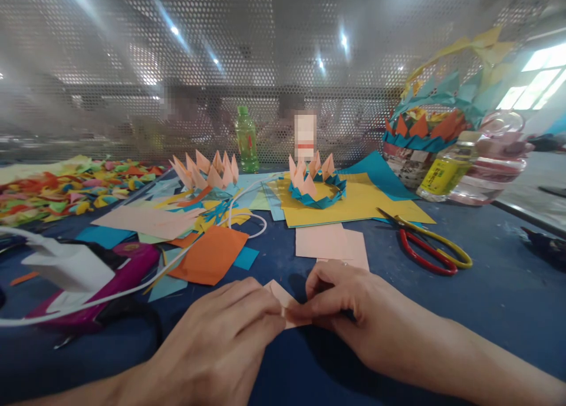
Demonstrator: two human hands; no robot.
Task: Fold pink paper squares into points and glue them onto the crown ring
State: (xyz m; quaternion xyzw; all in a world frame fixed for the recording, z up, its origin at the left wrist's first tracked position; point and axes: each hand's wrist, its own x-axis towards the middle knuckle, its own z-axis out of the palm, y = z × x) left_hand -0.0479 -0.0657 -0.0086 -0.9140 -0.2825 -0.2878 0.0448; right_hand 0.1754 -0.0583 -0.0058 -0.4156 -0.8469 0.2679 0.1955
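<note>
A small piece of pale pink paper, partly folded, is between my two hands just above the blue table. My left hand grips its left side, fingers bent together over the edge. At the right corner my right hand pinches the paper between thumb and fingers. Just beyond lie flat pale pink paper squares. Farther back, a ring of folded blue paper with pink points sits on yellow sheets. To its left stands a similar ring of pink points.
Scissors with red and yellow handles lie at right. A purple power strip with a white charger and cable occupies the left. Orange paper, folded strips, a green bottle, a yellow-labelled bottle and a paper basket stand or lie around.
</note>
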